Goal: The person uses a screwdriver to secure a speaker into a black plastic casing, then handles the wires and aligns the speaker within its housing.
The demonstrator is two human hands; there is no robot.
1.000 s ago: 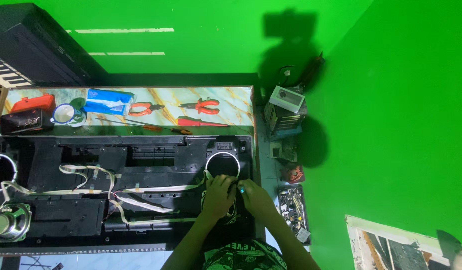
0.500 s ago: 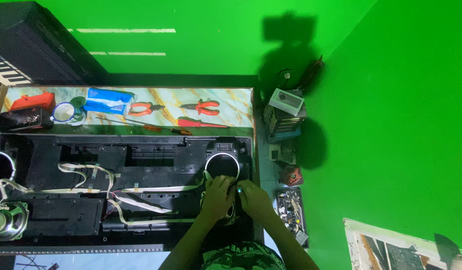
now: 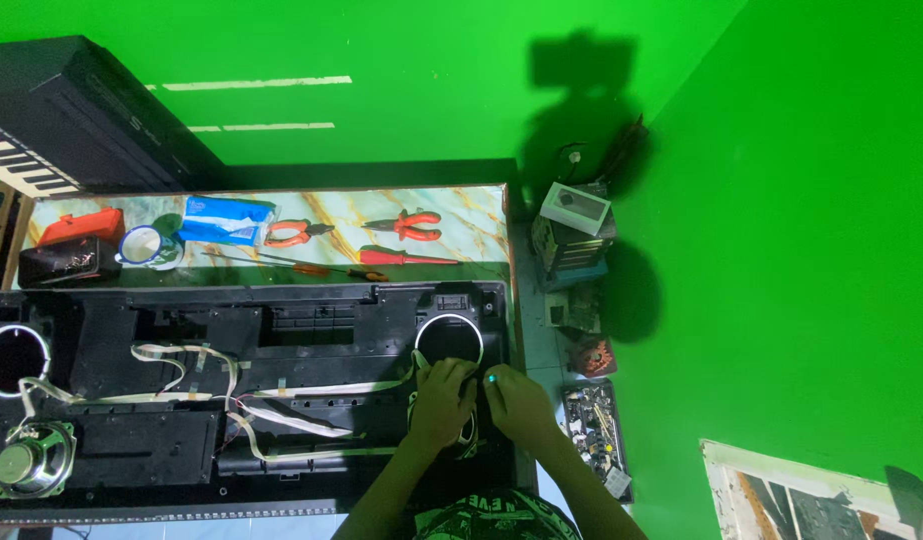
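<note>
Head view: both hands [image 3: 481,400] press the black casing [image 3: 281,330].

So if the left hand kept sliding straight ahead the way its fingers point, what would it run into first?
Probably the white ring of the round speaker opening in the black casing, just beyond the left hand. Depth is hard to judge from above, so it might pass over it.

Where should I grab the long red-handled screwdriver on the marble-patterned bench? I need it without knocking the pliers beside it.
Take the long red-handled screwdriver by its thick red handle, coming down from above. It lies flat, roughly parallel to the bench edge, handle towards the left and thin shaft pointing right. The orange-handled pliers lie just behind it, so probably pinch across the handle's near and far sides near its left end, away from them.
</note>
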